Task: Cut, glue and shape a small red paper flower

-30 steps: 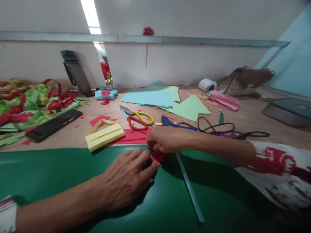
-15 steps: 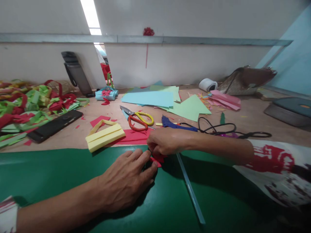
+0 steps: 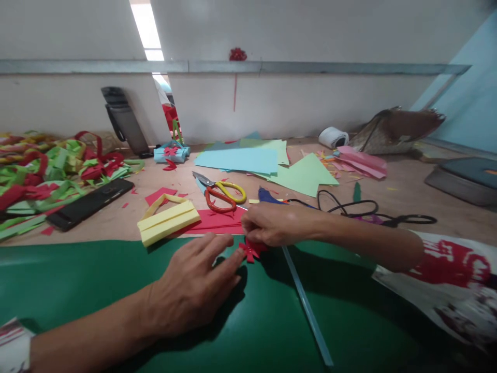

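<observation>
A small red paper flower (image 3: 249,250) lies on the green mat (image 3: 77,280) just in front of me. My right hand (image 3: 274,224) pinches it from the right, fingers closed over its far side. Flat on the mat to the left rests my left hand (image 3: 194,282), fingers spread, fingertips close to the flower without gripping it. A translucent glue stick (image 3: 306,305) lies diagonally on the mat below my right wrist.
Beyond the mat lie a folded yellow paper piece (image 3: 167,221), red paper sheets (image 3: 217,219), scissors with red and yellow handles (image 3: 221,192), a blue glue gun (image 3: 267,196) with black cord (image 3: 361,210), a black phone (image 3: 89,203), paper strips (image 3: 42,171) at left, coloured sheets (image 3: 264,160).
My left hand has slid back to the left and lifted its fingertips off the red flower. The flower now shows in full, held by my right hand alone.
</observation>
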A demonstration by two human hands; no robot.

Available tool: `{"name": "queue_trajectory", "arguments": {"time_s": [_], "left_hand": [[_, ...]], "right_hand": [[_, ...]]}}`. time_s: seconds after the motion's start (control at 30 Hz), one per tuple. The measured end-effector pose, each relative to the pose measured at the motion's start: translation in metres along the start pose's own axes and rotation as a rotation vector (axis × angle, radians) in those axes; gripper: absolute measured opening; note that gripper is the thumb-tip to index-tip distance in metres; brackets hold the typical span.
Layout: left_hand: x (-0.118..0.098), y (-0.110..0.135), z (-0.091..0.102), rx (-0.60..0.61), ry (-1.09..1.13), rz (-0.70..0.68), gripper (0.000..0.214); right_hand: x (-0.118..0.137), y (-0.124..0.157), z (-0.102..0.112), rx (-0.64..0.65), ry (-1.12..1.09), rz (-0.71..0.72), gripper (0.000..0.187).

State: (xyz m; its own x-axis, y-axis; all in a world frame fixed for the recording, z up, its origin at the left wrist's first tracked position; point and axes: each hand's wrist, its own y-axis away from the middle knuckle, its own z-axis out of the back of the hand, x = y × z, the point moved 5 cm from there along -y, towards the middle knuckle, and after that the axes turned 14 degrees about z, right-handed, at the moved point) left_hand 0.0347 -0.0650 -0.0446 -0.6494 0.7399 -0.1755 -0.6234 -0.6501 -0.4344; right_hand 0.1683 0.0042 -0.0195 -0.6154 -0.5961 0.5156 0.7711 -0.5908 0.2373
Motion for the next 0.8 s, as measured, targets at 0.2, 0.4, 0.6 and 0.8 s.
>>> {"name": "queue_trajectory", "arguments": {"time_s": [0.2,0.4,0.6,0.8], "left_hand": [[0.042,-0.007,-0.001,-0.027,0.903,0.861,0.021],[0.032,-0.011,-0.031,0.002,1.583,1.128,0.027],[0.006,-0.022,-0.034,0.038,1.656,1.074,0.021],[-0.001,-0.027,-0.033,0.038,1.673,1.037,0.015]], "right_hand": [[-0.009,0.015,0.008,-0.416,-0.265,-0.072,0.010],[-0.013,0.019,-0.014,-0.715,-0.630,-0.095,0.009],[-0.007,0.018,-0.026,-0.843,-0.855,-0.040,0.014],[-0.002,0.021,-0.028,-0.884,-0.930,0.012,0.016]]}}
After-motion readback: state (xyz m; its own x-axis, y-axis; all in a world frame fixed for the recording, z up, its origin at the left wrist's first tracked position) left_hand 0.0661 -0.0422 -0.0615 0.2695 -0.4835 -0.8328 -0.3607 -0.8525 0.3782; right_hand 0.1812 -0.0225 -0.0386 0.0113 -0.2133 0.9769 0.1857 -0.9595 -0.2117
